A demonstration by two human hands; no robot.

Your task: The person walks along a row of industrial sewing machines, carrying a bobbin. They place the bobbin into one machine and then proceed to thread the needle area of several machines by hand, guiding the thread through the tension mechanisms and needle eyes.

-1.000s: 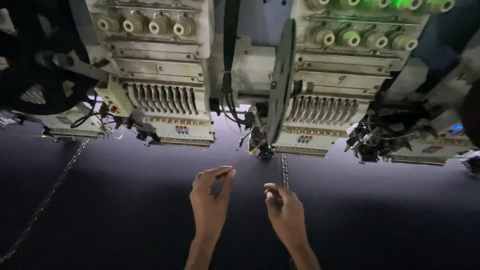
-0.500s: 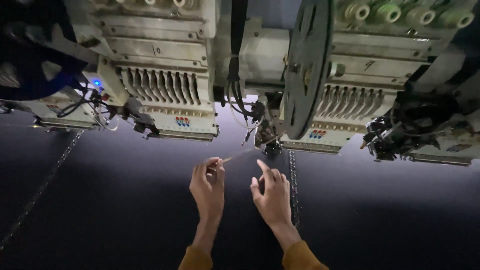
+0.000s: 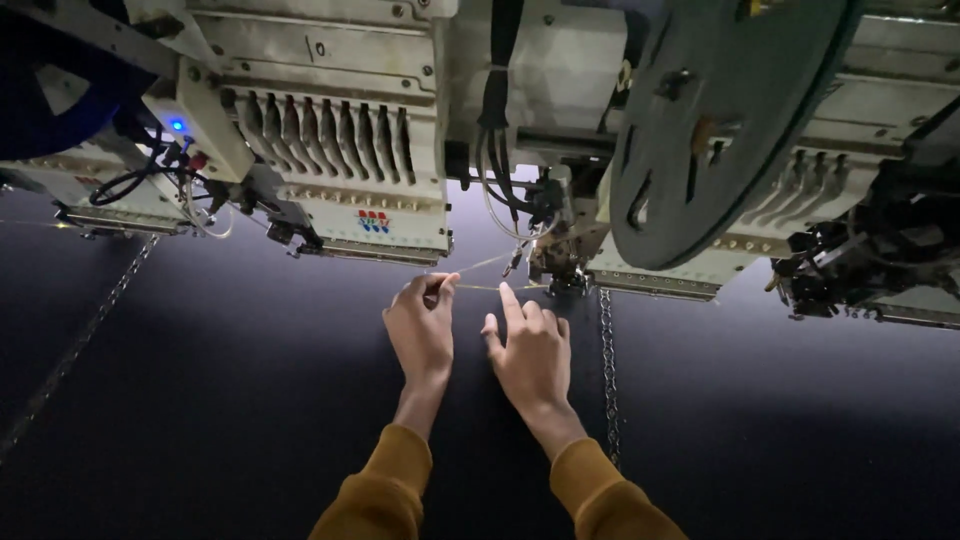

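Observation:
My left hand (image 3: 423, 325) pinches a thin pale thread (image 3: 478, 287) between thumb and fingertips, just below the cream embroidery head (image 3: 340, 150). The thread runs taut to the right toward the needle assembly (image 3: 555, 262). My right hand (image 3: 530, 352) is beside it, index finger stretched up and touching the thread near the needle area, other fingers loosely spread. Both hands hover over dark fabric (image 3: 250, 400). Mustard-coloured sleeves cover both forearms.
A large dark round reel (image 3: 715, 130) hangs at the upper right in front of a second embroidery head (image 3: 800, 200). Stitched chain-like lines (image 3: 607, 370) run down the fabric. Black cables (image 3: 497, 90) hang between the heads. A blue light (image 3: 177, 125) glows at left.
Both hands have moved up toward the needle assembly. The left hand has closed its fingers on the thread, and the right index finger now reaches it. The view has come closer to the machine.

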